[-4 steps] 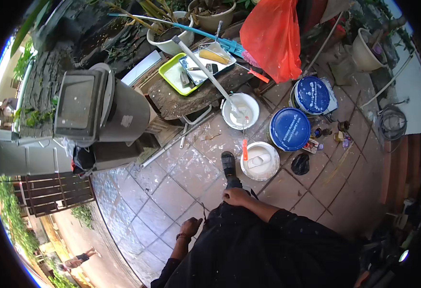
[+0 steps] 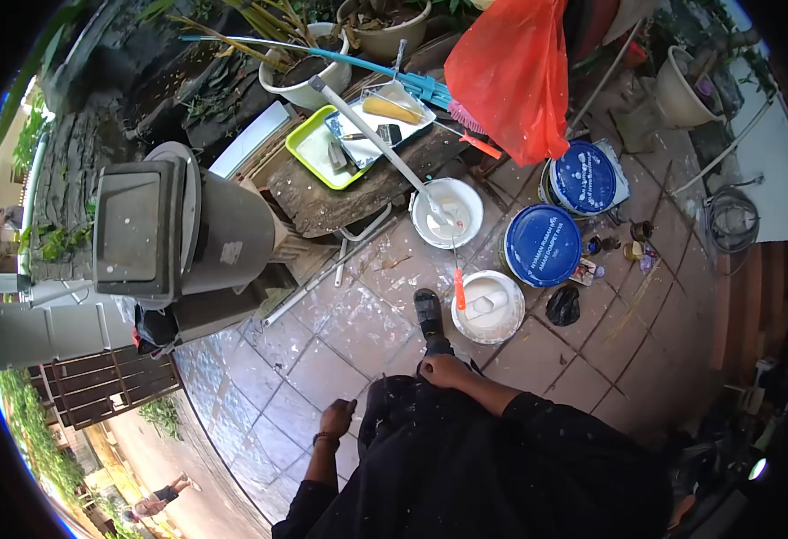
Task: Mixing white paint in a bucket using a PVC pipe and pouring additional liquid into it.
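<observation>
I am looking down on white-spattered floor tiles [image 2: 327, 359], a white wall [image 2: 774, 208] standing rightward, daylight brightening a path [image 2: 165, 454] beyond a slatted brown fence [image 2: 106, 388].

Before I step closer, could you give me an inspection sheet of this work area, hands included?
Surface: brown square floor tiles, splashed with white.
Things near the hands: round white plastic bucket holding a white cylinder, apparently a paint roller; second round white bucket, long pale pole slanting into it; two round blue-lidded buckets.
Clutter: crumpled black plastic bag, small containers.
Hands: left hand over the tiles, nothing visible in it; right hand against black clothing, fingers partly hidden.
Cables: grey coil; cable or hose, cannot tell.
Surroundings: lidded grey plastic bin, red plastic sheet, pale plant pots; a distant person.
</observation>
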Demonstrator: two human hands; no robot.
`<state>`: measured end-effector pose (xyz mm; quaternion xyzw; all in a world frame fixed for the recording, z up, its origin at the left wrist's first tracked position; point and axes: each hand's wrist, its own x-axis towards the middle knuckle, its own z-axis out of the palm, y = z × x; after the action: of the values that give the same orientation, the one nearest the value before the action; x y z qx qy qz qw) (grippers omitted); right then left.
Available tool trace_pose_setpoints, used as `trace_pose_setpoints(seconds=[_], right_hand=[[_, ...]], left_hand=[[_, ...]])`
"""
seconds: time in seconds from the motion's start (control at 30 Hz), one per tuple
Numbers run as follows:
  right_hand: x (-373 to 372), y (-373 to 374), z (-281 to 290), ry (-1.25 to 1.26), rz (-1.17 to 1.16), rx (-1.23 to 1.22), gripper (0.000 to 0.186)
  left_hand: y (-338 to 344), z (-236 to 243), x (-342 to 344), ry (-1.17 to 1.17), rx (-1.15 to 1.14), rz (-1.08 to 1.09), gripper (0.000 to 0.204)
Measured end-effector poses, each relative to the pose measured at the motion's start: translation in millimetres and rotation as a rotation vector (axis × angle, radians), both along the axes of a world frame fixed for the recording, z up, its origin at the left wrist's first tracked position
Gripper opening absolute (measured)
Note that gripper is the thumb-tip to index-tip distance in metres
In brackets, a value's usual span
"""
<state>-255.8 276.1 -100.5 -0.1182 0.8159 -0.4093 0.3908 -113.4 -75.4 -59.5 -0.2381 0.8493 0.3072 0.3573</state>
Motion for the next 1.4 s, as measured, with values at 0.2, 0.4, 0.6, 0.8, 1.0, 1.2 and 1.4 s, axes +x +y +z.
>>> trace_pose_setpoints(seconds=[0.2, 0.4, 0.6, 0.8, 1.0, 1.2, 1.4], right_hand=[[16, 9, -44, -0.077, -0.244, 0.188, 0.026], [-38, 25, -73, -0.116, -0.486, 0.477, 0.046], [-71, 71, -148, -0.351, -0.695, 0.581, 0.08], [-110, 61, -224, -0.555, -0.681, 0.579, 0.105], [-104, 66, -283, -0.588, -0.675, 0.512, 0.08], [-116, 47, -255, -0.342, -0.75, 0.464, 0.059], [-174, 68, -207, -0.28, -0.562, 0.474, 0.065]], left_hand=[[-35, -7, -162, 0.267, 0.162, 0.485, 0.04], [-45, -60, -432, 0.646, 0.184, 0.444, 0.047], [57, -80, -649, 0.738, 0.228, 0.493, 0.091], [78, -119, -721, 0.696, 0.135, 0.568, 0.114], [102, -159, -744, 0.82, 0.259, 0.653, 0.109], [94, -178, -765, 0.822, 0.379, 0.656, 0.071], [131, -121, -681, 0.827, 0.701, 0.763, 0.024]])
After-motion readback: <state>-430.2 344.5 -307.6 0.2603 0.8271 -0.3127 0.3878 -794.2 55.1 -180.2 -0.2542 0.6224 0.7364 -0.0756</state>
